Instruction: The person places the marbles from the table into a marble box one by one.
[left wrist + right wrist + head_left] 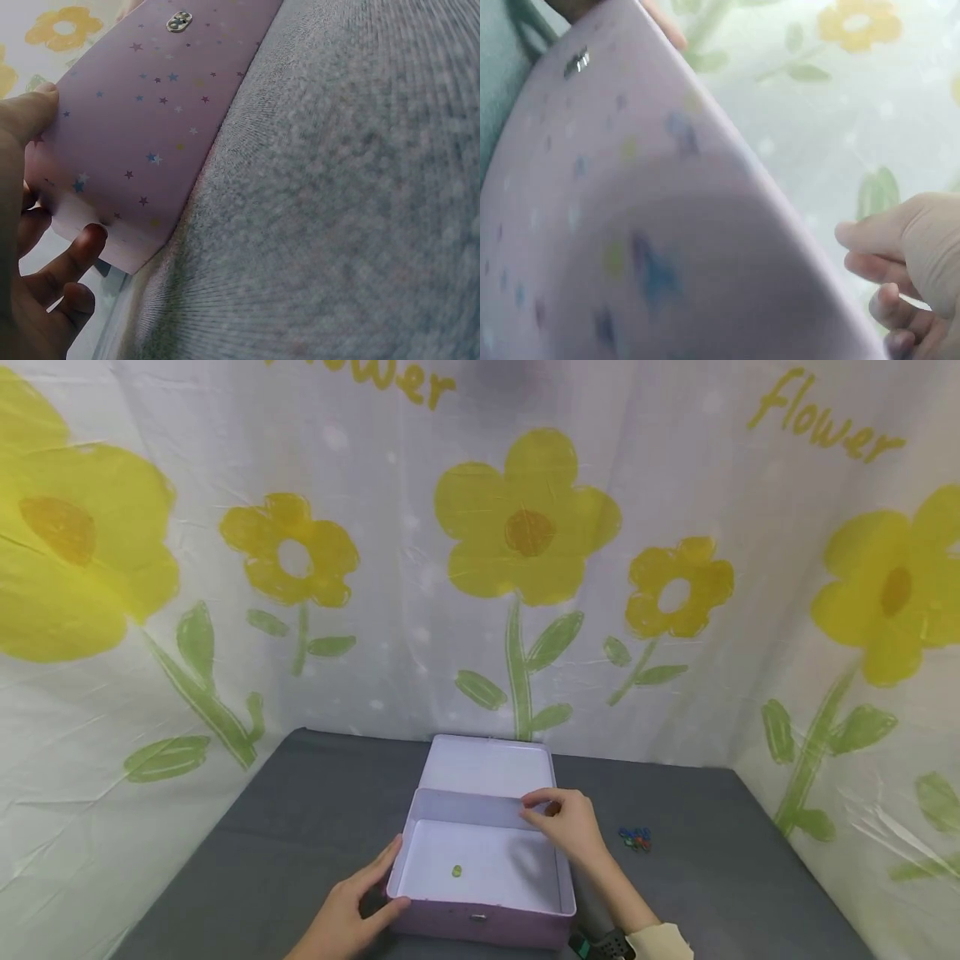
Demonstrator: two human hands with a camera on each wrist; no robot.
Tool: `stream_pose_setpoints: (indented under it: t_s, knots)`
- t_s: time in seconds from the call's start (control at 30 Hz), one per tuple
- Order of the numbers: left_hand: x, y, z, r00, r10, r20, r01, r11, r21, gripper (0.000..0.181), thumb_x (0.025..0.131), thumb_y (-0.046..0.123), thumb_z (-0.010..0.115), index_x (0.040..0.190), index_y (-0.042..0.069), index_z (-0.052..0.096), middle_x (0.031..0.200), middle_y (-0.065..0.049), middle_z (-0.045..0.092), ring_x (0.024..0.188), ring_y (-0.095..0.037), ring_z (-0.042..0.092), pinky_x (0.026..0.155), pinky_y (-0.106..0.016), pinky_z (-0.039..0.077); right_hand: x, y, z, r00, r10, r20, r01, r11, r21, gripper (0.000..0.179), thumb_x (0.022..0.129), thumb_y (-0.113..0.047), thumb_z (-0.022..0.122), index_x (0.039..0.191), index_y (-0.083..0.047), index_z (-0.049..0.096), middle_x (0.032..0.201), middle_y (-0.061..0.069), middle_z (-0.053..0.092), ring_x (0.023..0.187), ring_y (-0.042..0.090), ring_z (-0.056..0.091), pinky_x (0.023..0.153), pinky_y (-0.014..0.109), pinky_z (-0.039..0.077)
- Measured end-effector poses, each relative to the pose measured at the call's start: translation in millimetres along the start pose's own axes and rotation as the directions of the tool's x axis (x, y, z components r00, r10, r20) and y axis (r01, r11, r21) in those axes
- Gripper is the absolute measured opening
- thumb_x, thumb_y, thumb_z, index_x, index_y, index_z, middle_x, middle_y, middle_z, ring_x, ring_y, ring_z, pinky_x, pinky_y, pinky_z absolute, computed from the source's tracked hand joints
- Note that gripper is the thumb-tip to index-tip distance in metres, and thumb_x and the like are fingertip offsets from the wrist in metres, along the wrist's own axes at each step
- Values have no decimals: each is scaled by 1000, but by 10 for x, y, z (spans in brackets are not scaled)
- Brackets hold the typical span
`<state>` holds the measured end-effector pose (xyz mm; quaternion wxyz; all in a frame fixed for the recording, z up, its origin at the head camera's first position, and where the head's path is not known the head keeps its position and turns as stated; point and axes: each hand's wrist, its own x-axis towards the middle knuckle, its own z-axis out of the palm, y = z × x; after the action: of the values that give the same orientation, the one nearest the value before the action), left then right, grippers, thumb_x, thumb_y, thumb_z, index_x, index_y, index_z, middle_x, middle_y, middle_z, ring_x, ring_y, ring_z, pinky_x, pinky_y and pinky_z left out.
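A lilac tin box (480, 922) with printed stars stands with its lid (491, 764) laid back, its white inside facing up. My left hand (348, 897) holds the box's front left corner, thumb at the front rim and fingers along the left side. In the left wrist view its fingers (71, 262) are spread around that corner. On the box floor, left of the middle, lies one small yellow-green piece (457, 871). My right hand (570, 827) hovers over the box's right rear part, thumb and forefinger a little apart, with nothing visible between them.
A small cluster of blue, green and red pieces (636, 839) lies on the dark grey table cloth (712, 860), right of the box. A white curtain (390, 693) with yellow flowers hangs behind and beside the table. A dark watch (603, 946) is on the right wrist.
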<state>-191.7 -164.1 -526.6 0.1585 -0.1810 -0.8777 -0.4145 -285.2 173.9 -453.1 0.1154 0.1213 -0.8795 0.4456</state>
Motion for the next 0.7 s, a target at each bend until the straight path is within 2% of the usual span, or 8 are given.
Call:
stream_pose_setpoints:
  t_s: [0.1, 0.33, 0.43, 0.7]
  knots:
    - [4, 11, -4, 999, -29, 14, 29, 1000, -7, 77, 92, 39, 84, 157, 15, 53, 159, 1, 52, 140, -27, 55, 108, -43, 52, -37, 104, -127, 998, 45, -44, -45, 999, 6, 10, 89, -13, 87, 98, -12, 85, 71, 1, 72, 54, 8, 49, 50, 24, 38]
    - [13, -7, -4, 999, -32, 30, 32, 999, -3, 76, 93, 40, 83, 159, 18, 52, 160, 0, 51, 141, -30, 54, 109, -44, 52, -152, 373, -529, 980, 155, -128, -161, 986, -34, 19, 90, -16, 87, 108, -10, 84, 95, 5, 81, 68, 12, 65, 58, 27, 47]
    - [11, -14, -7, 998, -56, 39, 57, 998, -1, 77, 93, 42, 83, 160, 22, 51, 161, 1, 50, 141, -30, 54, 109, -46, 52, -207, 515, -687, 974, 169, -154, -182, 980, -75, 21, 91, -16, 86, 110, -9, 83, 102, 7, 81, 70, 12, 66, 59, 26, 48]
    - [19, 39, -25, 989, -121, 80, 123, 992, -29, 77, 93, 45, 82, 160, 21, 50, 162, 3, 48, 144, -31, 52, 111, -50, 50, -412, 875, -1040, 964, 203, -172, -234, 955, -182, 28, 93, -14, 82, 119, -2, 79, 108, 15, 80, 70, 19, 71, 55, 26, 49]
